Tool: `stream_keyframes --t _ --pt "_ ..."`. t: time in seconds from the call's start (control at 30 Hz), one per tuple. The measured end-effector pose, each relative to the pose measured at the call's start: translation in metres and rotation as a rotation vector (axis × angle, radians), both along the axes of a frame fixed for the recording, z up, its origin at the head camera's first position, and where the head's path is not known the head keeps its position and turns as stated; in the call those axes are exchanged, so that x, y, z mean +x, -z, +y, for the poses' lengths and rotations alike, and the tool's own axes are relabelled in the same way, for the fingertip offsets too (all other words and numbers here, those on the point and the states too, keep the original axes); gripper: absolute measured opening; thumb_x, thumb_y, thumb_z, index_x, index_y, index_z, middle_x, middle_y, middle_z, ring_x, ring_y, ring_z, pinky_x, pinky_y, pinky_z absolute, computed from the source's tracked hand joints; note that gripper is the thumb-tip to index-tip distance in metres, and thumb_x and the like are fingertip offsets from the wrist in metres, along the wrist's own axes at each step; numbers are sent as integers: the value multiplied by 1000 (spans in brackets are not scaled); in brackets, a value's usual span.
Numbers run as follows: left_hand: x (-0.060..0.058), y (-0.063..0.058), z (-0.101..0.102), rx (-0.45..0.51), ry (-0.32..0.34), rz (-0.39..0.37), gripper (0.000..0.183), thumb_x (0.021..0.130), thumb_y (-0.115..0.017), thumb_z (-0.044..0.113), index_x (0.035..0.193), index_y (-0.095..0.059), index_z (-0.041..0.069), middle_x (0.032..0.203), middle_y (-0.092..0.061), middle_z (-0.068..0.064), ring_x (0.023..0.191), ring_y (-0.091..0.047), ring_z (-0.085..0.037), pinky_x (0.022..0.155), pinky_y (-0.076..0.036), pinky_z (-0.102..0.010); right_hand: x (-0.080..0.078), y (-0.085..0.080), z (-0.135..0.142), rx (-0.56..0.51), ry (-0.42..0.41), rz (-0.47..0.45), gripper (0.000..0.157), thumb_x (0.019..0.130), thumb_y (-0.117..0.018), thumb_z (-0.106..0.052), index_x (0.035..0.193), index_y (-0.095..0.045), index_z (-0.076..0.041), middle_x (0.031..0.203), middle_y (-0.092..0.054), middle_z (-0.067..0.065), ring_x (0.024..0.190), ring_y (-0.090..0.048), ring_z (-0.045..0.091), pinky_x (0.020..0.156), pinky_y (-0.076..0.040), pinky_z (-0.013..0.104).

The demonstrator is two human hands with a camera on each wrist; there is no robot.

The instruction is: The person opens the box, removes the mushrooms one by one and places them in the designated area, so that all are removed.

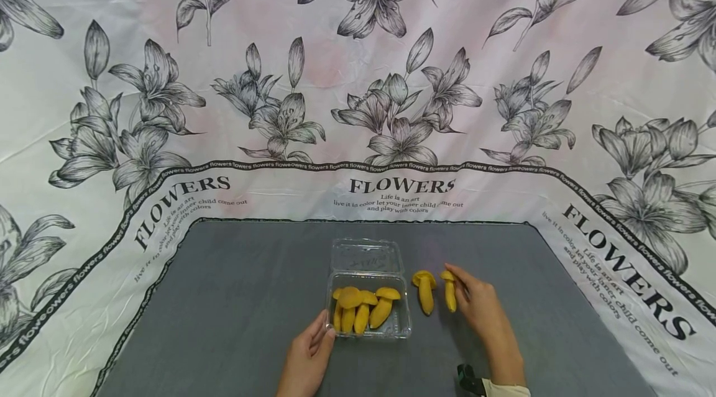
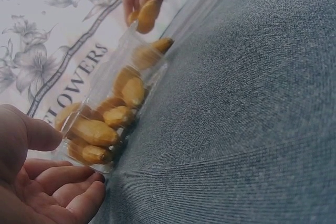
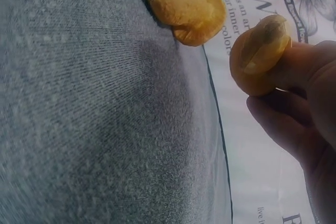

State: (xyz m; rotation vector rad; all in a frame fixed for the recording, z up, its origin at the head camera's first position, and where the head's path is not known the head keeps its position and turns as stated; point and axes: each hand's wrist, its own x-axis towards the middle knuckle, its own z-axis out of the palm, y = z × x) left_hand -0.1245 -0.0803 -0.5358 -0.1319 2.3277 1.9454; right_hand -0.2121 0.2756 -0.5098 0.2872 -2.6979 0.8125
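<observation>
My left hand (image 1: 306,355) holds the near left corner of a clear plastic box (image 1: 407,322), thumb on its rim and fingers low at its side. Inside lie several yellow mushrooms (image 1: 381,311), side by side with caps toward the far side. The box's hinged lid (image 1: 366,256) is folded back. To the right of the box, my right hand (image 1: 482,305) pinches another yellow mushroom (image 1: 450,295) by its cap, the stem pointing toward me. Between that hand and the box, one more mushroom (image 1: 426,297) lies on the cloth, also seen in the right wrist view (image 3: 184,11).
Dark grey ribbed cloth (image 1: 240,297) covers the table. A white curtain (image 1: 291,192) printed with flowers and lettering rises along the back and both sides. A dark band (image 1: 468,378) sits at the right wrist, by a pale sleeve.
</observation>
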Motion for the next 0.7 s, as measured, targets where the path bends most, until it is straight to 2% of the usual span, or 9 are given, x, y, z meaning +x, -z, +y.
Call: stream_keyframes --t 0.2,0.47,0.7 --pt "0 1 -1 5 0 -7 63 109 -63 29 155 -44 -10 156 -48 -30 140 -54 -43 106 -56 -46 -2 0 0 27 3 -42 40 104 -62 3 143 -66 -6 93 -72 12 53 -38 10 45 -35 25" --pt "1 2 -1 4 11 23 63 109 -63 29 155 -45 -10 157 -47 -29 140 -54 -43 105 -56 -43 -5 1 4 52 1 -63 41 103 -62 4 142 -66 -4 105 -74 18 53 -38 11 44 -35 25" --pt "1 3 -1 5 -1 46 60 109 -63 25 154 -45 -11 155 -49 -29 138 -56 -43 104 -57 -42 -9 3 6 77 -8 -72 40 103 -62 4 142 -66 -3 116 -75 21 59 -43 12 50 -36 26"
